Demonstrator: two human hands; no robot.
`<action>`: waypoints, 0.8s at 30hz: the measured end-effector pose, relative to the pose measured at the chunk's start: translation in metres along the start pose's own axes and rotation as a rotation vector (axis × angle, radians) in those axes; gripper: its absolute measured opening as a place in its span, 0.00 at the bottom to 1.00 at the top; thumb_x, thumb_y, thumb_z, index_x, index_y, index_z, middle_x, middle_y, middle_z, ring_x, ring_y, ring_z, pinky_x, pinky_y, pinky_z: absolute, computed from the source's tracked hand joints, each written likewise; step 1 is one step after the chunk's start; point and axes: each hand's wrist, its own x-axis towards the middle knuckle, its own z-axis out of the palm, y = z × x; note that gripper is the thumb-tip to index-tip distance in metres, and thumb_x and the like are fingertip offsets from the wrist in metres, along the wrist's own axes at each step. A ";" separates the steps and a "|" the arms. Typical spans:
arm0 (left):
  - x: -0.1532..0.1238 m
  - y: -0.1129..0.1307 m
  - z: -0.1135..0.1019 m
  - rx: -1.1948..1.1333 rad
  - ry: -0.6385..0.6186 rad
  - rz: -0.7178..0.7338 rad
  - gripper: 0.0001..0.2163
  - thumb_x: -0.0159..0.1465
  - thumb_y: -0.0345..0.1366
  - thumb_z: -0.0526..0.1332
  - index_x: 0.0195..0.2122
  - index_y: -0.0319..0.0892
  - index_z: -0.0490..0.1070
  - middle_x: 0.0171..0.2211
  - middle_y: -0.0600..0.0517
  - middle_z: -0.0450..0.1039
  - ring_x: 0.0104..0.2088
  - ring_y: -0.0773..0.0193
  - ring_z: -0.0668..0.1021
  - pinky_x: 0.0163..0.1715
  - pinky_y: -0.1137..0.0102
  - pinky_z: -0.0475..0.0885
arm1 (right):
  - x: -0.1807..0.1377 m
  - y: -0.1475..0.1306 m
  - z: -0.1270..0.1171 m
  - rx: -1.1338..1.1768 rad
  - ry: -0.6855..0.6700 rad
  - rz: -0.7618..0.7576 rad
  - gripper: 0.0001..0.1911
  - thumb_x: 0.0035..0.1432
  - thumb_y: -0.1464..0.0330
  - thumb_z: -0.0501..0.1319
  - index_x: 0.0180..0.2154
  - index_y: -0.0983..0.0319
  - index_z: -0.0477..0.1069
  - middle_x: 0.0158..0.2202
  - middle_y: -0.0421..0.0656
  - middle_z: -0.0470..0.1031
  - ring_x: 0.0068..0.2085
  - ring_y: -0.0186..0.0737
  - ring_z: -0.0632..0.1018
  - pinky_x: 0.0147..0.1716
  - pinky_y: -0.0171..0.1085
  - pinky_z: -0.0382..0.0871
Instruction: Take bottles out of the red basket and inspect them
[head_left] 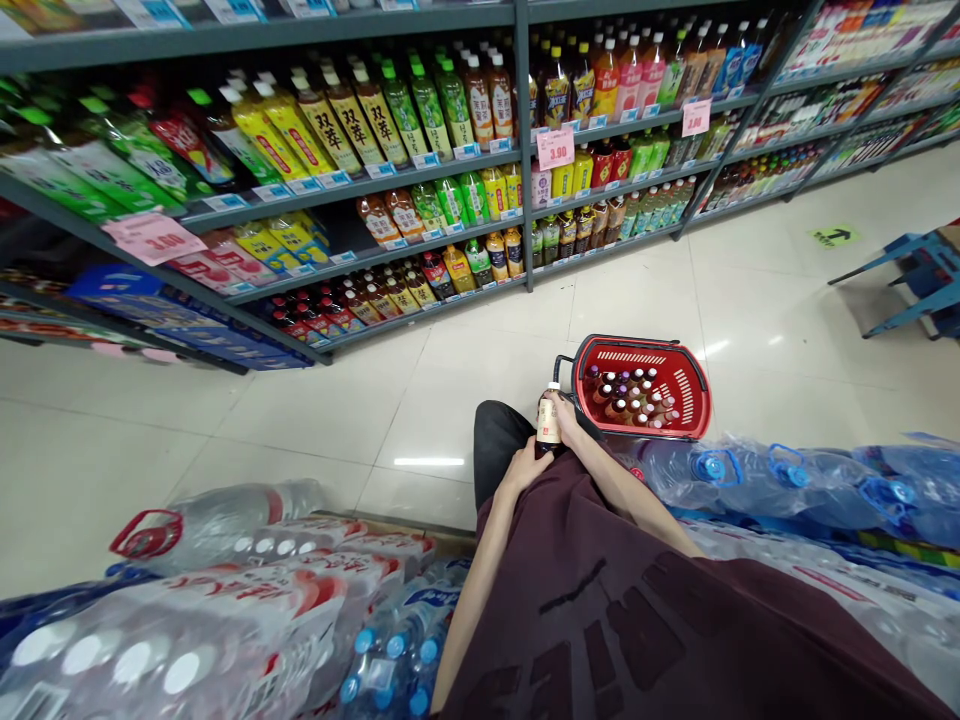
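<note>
Above the person's black-trousered knee [495,440], a small bottle with a white cap, cream label and dark contents [549,420] sits between both hands, cap pointing away from the body. The left hand [528,464] presses against its base and the right hand [568,422] curls around its side, though the fingers are too small to make out fully. Near the right hand is a red plastic basket with slotted walls [688,367], holding many capped bottles [637,405].
</note>
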 end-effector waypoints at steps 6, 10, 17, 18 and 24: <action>0.002 -0.003 0.002 0.007 0.003 0.013 0.23 0.67 0.44 0.60 0.61 0.40 0.69 0.49 0.39 0.83 0.48 0.44 0.84 0.48 0.62 0.74 | 0.002 0.000 -0.001 0.019 -0.008 0.011 0.08 0.56 0.63 0.66 0.32 0.59 0.69 0.21 0.38 0.76 0.20 0.37 0.75 0.21 0.36 0.75; 0.002 -0.003 0.001 0.006 0.001 0.021 0.23 0.67 0.44 0.60 0.61 0.41 0.69 0.49 0.39 0.83 0.49 0.44 0.83 0.48 0.62 0.74 | 0.004 -0.001 -0.002 0.017 -0.010 0.019 0.08 0.56 0.63 0.65 0.32 0.59 0.69 0.21 0.38 0.75 0.19 0.37 0.75 0.22 0.36 0.75; -0.001 -0.001 0.000 0.008 0.002 0.013 0.22 0.67 0.44 0.60 0.59 0.40 0.70 0.48 0.37 0.82 0.48 0.42 0.83 0.47 0.61 0.74 | 0.002 0.000 0.000 -0.007 -0.006 0.022 0.11 0.55 0.62 0.68 0.32 0.59 0.69 0.21 0.39 0.76 0.20 0.38 0.76 0.19 0.34 0.72; -0.001 0.000 -0.001 0.010 0.002 0.011 0.22 0.67 0.44 0.60 0.59 0.39 0.70 0.48 0.37 0.83 0.48 0.42 0.83 0.47 0.61 0.74 | 0.002 0.000 0.000 -0.009 -0.004 0.022 0.11 0.55 0.61 0.68 0.32 0.59 0.69 0.21 0.38 0.76 0.20 0.38 0.76 0.19 0.34 0.72; -0.002 0.003 -0.002 0.024 -0.006 -0.003 0.23 0.69 0.44 0.59 0.63 0.39 0.68 0.53 0.37 0.81 0.52 0.43 0.83 0.52 0.61 0.74 | 0.002 0.000 0.000 -0.018 0.010 0.023 0.15 0.56 0.56 0.68 0.31 0.59 0.69 0.21 0.39 0.76 0.20 0.39 0.76 0.19 0.35 0.73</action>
